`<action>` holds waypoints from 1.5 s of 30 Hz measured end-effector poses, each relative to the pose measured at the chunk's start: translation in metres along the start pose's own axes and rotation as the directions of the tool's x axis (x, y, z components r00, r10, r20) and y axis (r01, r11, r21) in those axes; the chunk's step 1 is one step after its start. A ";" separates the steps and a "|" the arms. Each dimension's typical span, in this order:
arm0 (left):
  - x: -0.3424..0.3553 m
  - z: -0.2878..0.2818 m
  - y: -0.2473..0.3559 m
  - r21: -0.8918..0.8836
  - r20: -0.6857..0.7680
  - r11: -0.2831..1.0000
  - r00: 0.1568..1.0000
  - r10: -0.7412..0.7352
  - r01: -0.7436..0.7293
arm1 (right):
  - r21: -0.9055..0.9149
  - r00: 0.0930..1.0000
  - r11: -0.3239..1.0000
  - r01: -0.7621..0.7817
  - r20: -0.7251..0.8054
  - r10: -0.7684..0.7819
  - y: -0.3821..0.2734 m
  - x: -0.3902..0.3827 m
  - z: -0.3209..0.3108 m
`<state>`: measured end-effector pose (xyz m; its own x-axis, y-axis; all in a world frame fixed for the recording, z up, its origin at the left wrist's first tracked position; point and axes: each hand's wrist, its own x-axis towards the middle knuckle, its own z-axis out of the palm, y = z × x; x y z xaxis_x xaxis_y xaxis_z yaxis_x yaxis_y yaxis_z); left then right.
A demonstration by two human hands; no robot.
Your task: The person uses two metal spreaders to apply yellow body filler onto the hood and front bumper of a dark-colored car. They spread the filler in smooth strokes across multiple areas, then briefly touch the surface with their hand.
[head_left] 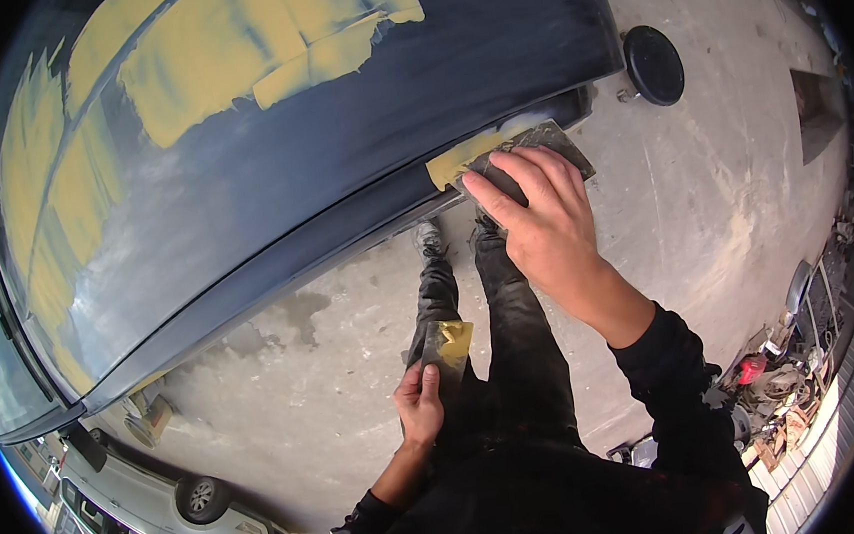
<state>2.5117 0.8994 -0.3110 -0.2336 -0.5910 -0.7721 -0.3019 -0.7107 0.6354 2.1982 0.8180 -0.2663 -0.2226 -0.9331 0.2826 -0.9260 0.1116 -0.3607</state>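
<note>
My right hand [550, 232] grips a flat grey filler spreader [566, 143], fingers stretched over its upper face. The spreader lies against the lower edge of a dark vehicle body panel [357, 137], beside a strip of yellow body filler [457, 158]. Lower down, in front of my legs, my left hand [420, 408] pinches a second flat plate [444, 358], thumb on top. A dab of yellow filler [455, 338] sits at that plate's far end. Wide streaky patches of yellow filler [230, 52] cover much of the panel's upper part.
A black round disc [654, 65] stands out past the panel's right end. Stained concrete floor [715, 234] stretches under my feet. Scrap and a red object [752, 370] are heaped at the lower right. A white car [150, 505] is at the lower left.
</note>
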 end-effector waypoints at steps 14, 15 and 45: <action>0.001 -0.002 0.000 -0.024 -0.017 1.000 1.000 -0.008 0.007 | 0.003 0.999 0.999 0.037 0.030 -0.037 0.001 -0.011 0.006; 0.001 -0.002 0.001 -0.028 -0.011 1.000 1.000 -0.008 0.008 | 0.000 1.000 1.000 0.012 0.028 -0.012 0.005 -0.013 0.001; 0.006 -0.003 0.002 0.034 -0.013 0.999 1.000 0.014 -0.013 | 0.002 0.999 0.999 -0.044 0.013 0.044 0.030 -0.023 0.003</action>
<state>2.5129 0.8930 -0.3143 -0.2258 -0.6055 -0.7631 -0.3300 -0.6895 0.6447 2.1763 0.8414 -0.2868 -0.2591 -0.9316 0.2550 -0.9147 0.1519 -0.3745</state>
